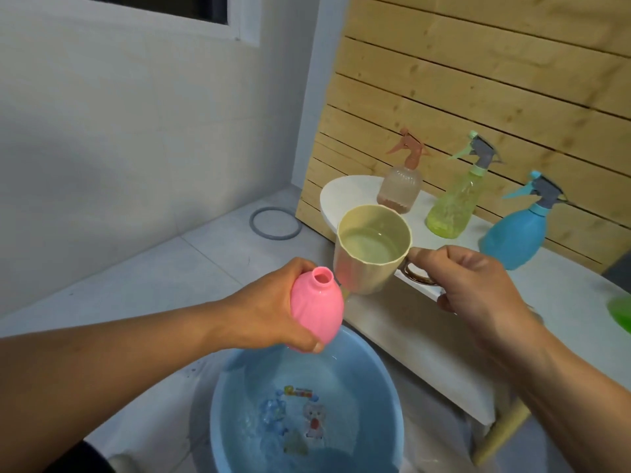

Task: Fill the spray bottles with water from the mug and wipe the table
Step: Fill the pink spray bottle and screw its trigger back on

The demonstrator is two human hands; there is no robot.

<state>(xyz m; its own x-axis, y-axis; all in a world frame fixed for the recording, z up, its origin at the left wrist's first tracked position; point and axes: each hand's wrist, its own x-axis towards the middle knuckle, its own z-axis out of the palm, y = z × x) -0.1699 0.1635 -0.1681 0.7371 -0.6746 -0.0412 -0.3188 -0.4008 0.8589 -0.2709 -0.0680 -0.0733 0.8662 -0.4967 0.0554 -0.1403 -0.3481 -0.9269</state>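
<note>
my left hand (pixel 269 312) is wrapped around the pink bottle (pixel 316 310), capless, its open neck tilted up toward 12 o'clock. my right hand (pixel 478 285) holds the mug (pixel 372 249) by its handle, thumb on top, fingers curled through the loop. the mug sits just at 2 o'clock of the pink bottle's neck, close beside it, and has water in it. both are held over the blue basin (pixel 307 407), which lies at 6 o'clock on the floor with water inside and cartoon stickers on its bottom. on the white table (pixel 345 196) at 1 to 3 o'clock stand three spray bottles with their heads on: a peach bottle (pixel 399 189), a green bottle (pixel 452 206) and a blue bottle (pixel 515 233), all apart from each other. a grey ring (pixel 276 222) lies on the floor at 11 o'clock. something green (pixel 619 312) shows at the right edge; i cannot tell what it is.
</note>
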